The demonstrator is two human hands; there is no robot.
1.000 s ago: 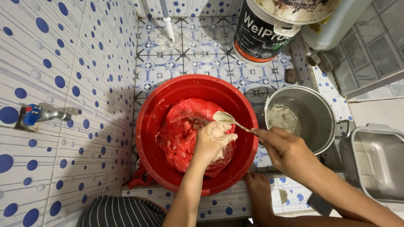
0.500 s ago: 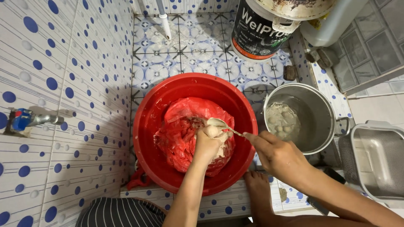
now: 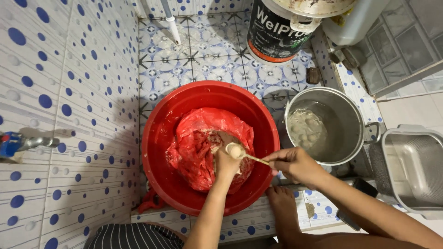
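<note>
Paste (image 3: 221, 148), soft and sticky-looking, is being squeezed in the closed left hand (image 3: 227, 163) while right hand (image 3: 293, 163) fingers are pinching a spoon (image 3: 240, 152) by its thin handle.

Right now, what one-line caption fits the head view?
Left hand in paste inside a red basin; right hand holds a spoon beside a steel pot.

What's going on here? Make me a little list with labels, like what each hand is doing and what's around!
left hand: in the pale paste inside the red plastic bag
right hand: holds a spoon with a pale ball on it
red basin: holds the bag
steel pot: right of the basin, pale balls in cloudy water
floor: patterned tiles
wall: blue-dotted tiles
</note>
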